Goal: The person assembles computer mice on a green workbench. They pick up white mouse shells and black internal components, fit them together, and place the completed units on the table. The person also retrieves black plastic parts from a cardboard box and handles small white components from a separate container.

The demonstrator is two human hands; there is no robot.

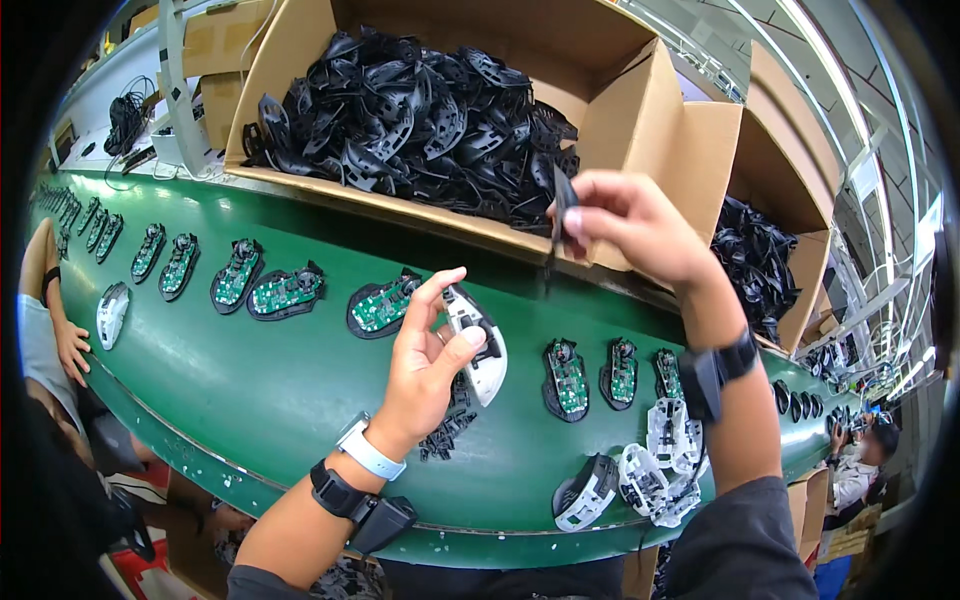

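My left hand point(425, 365) grips a white mouse shell point(484, 350) with dark parts inside it, held up over the green table. Between the thumb and fingers of my right hand point(630, 225) is a thin black plastic part point(562, 205), seen nearly edge-on. That hand is at the near edge of a cardboard box point(350, 195) heaped with curved black plastic parts point(420, 120). Below the white shell, a small pile of black pieces point(447, 432) lies on the table, partly hidden by my left hand.
Mouse bases with green circuit boards point(287, 292) stand in a row along the green table point(250, 390). White shells point(660, 465) are stacked near my right forearm. A second box point(790, 200) holds more black parts. Other people point(70, 345) sit at both ends.
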